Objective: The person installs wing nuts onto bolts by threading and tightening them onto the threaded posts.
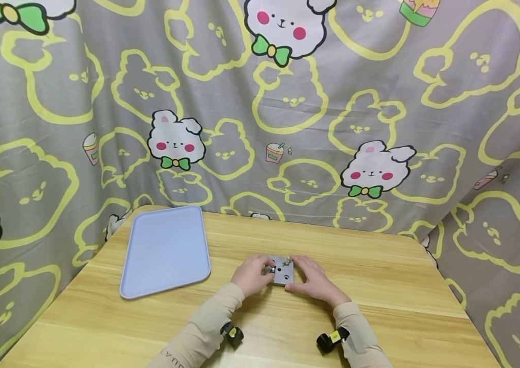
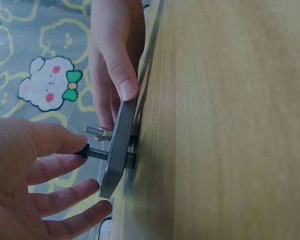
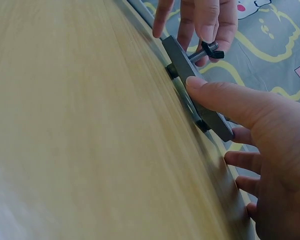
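Observation:
A grey metal plate (image 1: 283, 279) with several holes sits just above the table, bolt heads (image 3: 203, 125) showing beneath it. My left hand (image 1: 252, 276) pinches a black wing nut (image 3: 217, 53) between thumb and index finger, on the threaded end of a bolt (image 2: 98, 154) standing up from the plate. The other left fingers are spread beside the plate's edge. On the plate's far right part is a second bolt with a silver-coloured wing nut (image 2: 104, 134). My right hand (image 1: 316, 280) grips the plate by its right side, thumb on the near edge, fingers at the far edge.
A light blue tray (image 1: 167, 250) lies on the wooden table (image 1: 393, 286) to the left of my hands. A patterned curtain (image 1: 296, 189) hangs behind the table and along both sides. Black wrist cameras (image 1: 332, 340) are strapped on both sleeves.

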`<state>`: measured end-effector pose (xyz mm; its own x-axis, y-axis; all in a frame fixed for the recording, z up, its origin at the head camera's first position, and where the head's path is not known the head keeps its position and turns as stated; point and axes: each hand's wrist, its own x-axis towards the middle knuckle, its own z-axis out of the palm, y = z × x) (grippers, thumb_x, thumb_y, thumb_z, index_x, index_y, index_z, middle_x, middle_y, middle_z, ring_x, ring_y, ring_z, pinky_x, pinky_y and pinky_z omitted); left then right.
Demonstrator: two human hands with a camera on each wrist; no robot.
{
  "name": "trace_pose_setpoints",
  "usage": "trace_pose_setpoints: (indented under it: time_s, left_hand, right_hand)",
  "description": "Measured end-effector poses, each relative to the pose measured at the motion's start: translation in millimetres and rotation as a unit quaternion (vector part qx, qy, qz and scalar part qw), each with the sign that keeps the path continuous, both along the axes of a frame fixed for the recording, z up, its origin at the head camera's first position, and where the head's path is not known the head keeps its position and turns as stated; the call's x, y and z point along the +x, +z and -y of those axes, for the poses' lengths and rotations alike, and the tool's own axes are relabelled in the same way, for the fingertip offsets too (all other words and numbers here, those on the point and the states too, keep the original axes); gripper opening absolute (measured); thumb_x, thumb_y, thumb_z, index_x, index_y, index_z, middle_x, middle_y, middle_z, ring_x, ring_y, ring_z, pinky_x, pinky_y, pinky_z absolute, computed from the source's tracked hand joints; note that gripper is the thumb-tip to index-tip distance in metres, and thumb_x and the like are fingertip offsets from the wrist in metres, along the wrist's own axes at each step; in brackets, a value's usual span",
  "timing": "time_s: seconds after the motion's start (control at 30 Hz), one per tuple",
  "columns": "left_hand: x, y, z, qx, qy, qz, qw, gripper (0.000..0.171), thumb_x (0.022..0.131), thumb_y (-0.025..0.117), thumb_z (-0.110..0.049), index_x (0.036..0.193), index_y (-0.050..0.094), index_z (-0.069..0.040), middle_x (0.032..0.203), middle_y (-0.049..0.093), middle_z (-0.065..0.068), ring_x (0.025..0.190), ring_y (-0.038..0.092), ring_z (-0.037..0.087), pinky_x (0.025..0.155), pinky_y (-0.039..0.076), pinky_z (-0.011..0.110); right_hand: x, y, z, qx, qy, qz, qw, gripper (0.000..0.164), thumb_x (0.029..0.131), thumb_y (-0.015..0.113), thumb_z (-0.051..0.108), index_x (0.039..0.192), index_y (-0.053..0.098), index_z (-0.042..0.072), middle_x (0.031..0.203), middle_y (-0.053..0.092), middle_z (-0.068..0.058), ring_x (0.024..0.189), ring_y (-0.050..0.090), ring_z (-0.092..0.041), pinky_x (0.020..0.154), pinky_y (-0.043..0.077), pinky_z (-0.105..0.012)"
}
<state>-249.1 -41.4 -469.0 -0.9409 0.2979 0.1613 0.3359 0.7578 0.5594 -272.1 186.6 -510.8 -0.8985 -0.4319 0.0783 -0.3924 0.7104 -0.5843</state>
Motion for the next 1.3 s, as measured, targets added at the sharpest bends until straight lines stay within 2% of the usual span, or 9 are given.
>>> trace_pose_setpoints:
  time_s: [0.17,0.33,0.47,0.6,0.67,0.77,0.9,1.07,1.3]
  left_hand:
    - [1.0,0.8,0.3,0.012,0.008,-0.012,0.9998,0.016,0.087,0.069,-0.017,0.102,0.069,-0.014,0.113,0.068,0.011,0.102,0.065,0.027,0.088,0.054,0.046]
    - [-1.2,-1.9,0.8,0.011,0.027,-0.031,0.9991,0.011,0.086,0.067,-0.016,0.097,0.067,-0.013,0.110,0.069,0.012,0.102,0.065,0.030,0.085,0.055,0.047]
    - [-4.1,-5.1,1.3,0.013,0.043,-0.013,0.9989,0.004,0.088,0.066,-0.019,0.088,0.063,-0.017,0.102,0.068,0.006,0.087,0.063,0.020,0.072,0.053,0.037]
    - [-5.7,-5.7,2.0,0.011,0.052,-0.004,0.9986,0.010,0.088,0.067,-0.021,0.082,0.059,-0.020,0.094,0.065,0.002,0.073,0.054,0.014,0.061,0.044,0.028]
    - [-5.4,-5.1,2.0,0.009,0.044,-0.011,0.9989,0.009,0.087,0.067,-0.020,0.082,0.060,-0.020,0.095,0.066,0.002,0.077,0.057,0.016,0.064,0.048,0.031]
    - [-3.6,-3.4,1.3,0.008,0.026,-0.016,0.9995,0.005,0.085,0.068,-0.016,0.089,0.065,-0.018,0.105,0.069,0.006,0.095,0.064,0.021,0.080,0.054,0.038]
    - [-1.6,-1.4,0.9,0.008,0.002,-0.002,1.0000,0.018,0.082,0.069,-0.012,0.100,0.068,-0.015,0.114,0.068,0.009,0.106,0.063,0.025,0.092,0.053,0.043]
    - [-0.2,-0.8,1.0,0.004,-0.006,0.006,1.0000,0.024,0.081,0.070,-0.017,0.105,0.068,-0.015,0.117,0.067,0.009,0.105,0.063,0.024,0.092,0.053,0.043]
    - [0.3,-1.5,0.2,0.006,-0.003,0.000,1.0000,0.020,0.085,0.070,-0.019,0.104,0.068,-0.015,0.115,0.067,0.008,0.103,0.064,0.023,0.089,0.054,0.043]
  right_hand:
    - [-0.2,-0.6,-0.1,-0.002,0.000,0.002,1.000,0.090,0.080,0.073,0.051,0.150,0.036,0.009,0.154,0.038,-0.016,0.146,0.023,-0.043,0.119,0.012,-0.063]
    - [-0.2,-0.5,0.2,0.000,-0.001,0.005,1.000,0.090,0.080,0.073,0.051,0.151,0.035,0.010,0.155,0.037,-0.016,0.147,0.022,-0.043,0.120,0.012,-0.063]
    - [0.5,0.7,0.8,-0.002,-0.001,0.007,1.000,0.089,0.081,0.072,0.050,0.151,0.035,0.010,0.155,0.037,-0.015,0.147,0.022,-0.043,0.120,0.011,-0.063]
    - [1.2,2.4,1.2,-0.006,0.000,0.007,1.000,0.088,0.081,0.073,0.048,0.150,0.035,0.010,0.154,0.038,-0.016,0.147,0.022,-0.043,0.119,0.011,-0.063]
    - [1.4,2.7,1.1,-0.005,0.000,0.007,1.000,0.088,0.081,0.073,0.048,0.150,0.036,0.010,0.154,0.038,-0.016,0.147,0.022,-0.043,0.119,0.012,-0.063]
    - [1.6,2.4,0.8,-0.003,-0.001,0.005,1.000,0.088,0.081,0.073,0.049,0.150,0.036,0.010,0.154,0.038,-0.016,0.146,0.023,-0.043,0.119,0.012,-0.063]
    - [1.4,1.0,0.2,-0.001,-0.002,0.002,1.000,0.090,0.080,0.073,0.050,0.150,0.036,0.009,0.154,0.038,-0.017,0.146,0.023,-0.043,0.119,0.012,-0.064]
    - [1.9,0.2,-0.3,-0.001,-0.002,0.002,1.000,0.090,0.080,0.073,0.050,0.150,0.036,0.008,0.154,0.038,-0.017,0.146,0.023,-0.043,0.119,0.013,-0.064]
    - [2.0,2.0,1.2,-0.001,-0.004,0.004,1.000,0.089,0.079,0.074,0.050,0.150,0.036,0.008,0.154,0.038,-0.016,0.146,0.023,-0.043,0.119,0.012,-0.063]
